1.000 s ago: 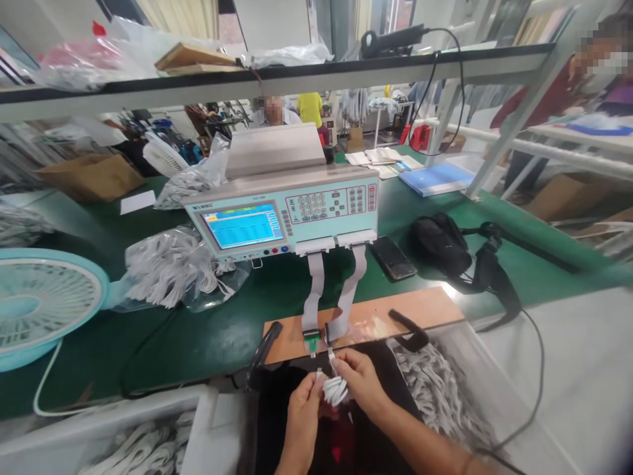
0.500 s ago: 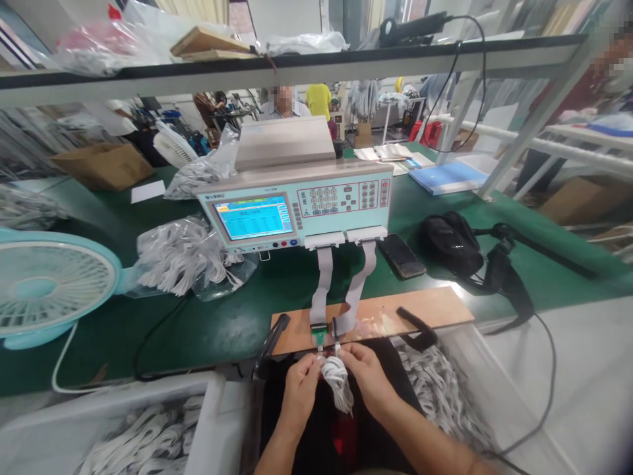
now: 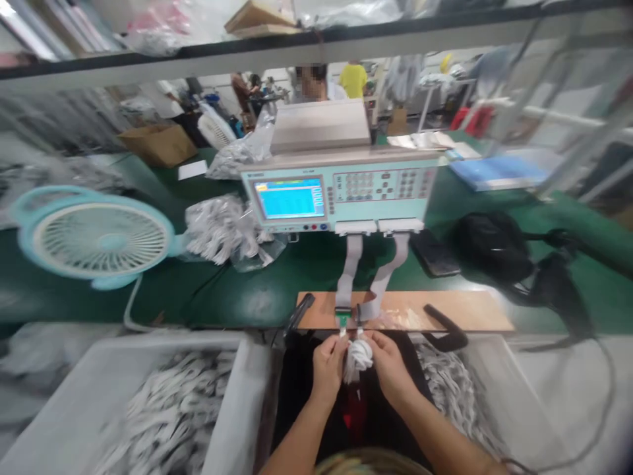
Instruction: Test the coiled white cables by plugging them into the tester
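blur: our tester keypad (image 3: 383, 186) beyond the hands unreadable | cut off: our bin of cables (image 3: 148, 409) left of the left hand (image 3: 327, 359)

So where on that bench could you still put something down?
Bare green mat lies between the fan, the bag of cables and the wooden board; one dark cord crosses it. Right of the tester it is crowded: phone, black pouch. Both hands and the cable bundle fill the board's front edge.

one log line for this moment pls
left hand: holds white coiled cable bundle | right hand: holds same bundle | place: at grey ribbon-cable connectors on wooden board
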A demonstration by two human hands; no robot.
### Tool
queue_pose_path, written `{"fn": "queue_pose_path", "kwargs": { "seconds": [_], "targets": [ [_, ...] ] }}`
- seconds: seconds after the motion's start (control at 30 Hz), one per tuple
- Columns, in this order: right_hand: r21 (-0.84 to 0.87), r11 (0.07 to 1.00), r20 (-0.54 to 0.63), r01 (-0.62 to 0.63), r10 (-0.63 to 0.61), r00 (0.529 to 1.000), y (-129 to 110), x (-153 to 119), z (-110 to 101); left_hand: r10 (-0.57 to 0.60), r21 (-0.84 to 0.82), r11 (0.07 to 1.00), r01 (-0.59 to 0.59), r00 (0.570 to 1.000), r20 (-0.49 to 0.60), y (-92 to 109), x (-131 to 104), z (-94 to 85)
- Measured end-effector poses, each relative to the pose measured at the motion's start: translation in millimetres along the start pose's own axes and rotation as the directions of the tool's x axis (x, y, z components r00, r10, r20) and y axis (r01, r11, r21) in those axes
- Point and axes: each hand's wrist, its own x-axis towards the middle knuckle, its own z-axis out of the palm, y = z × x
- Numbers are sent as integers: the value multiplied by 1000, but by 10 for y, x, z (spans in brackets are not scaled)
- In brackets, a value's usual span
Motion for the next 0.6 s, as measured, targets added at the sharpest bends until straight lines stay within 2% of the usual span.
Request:
{"fn": "queue_pose_path", "kwargs": {
  "seconds": [0.1, 0.17, 0.23, 0.27, 0.33, 0.4, 0.47, 0.53, 0.6],
  "targets": [
    [-30, 1000, -37, -1, 0, 999, 40, 1, -27, 22, 55, 998, -19, 997, -68, 108, -96, -133],
    [-57, 998, -77, -32, 28, 997, 45, 33, -15, 90, 103, 992, -79, 990, -109, 160, -177, -378],
    [-70, 995, -111, -66, 58, 992, 29, 64, 14, 155, 255, 961, -102, 968, -197, 153, -280, -773],
    [-79, 994, -123, -78, 68, 990, 17, 70, 27, 174, 351, 933, -74, 949, -262, 117, -338, -1026],
    [-95, 993, -137, -76, 62, 989, 2, 64, 40, 164, 505, 857, 102, 875, -456, -28, -460, -1609],
    [-121, 992, -144, -46, 29, 989, 13, 51, 30, 135, 530, 813, 243, 805, -578, -255, -598, -2212],
    [-155, 987, -140, -32, 10, 990, 42, 46, 8, 84, 528, 748, 401, 732, -676, -508, -792, -2711],
    [-207, 977, -130, -43, 16, 991, 59, 49, -5, 48, 525, 678, 515, 681, -730, -715, -1048, -3023],
    [-267, 963, -125, -34, 1, 992, 36, 49, 7, 50, 549, 624, 556, 673, -738, -815, -1279, -3145]
  ]
}}
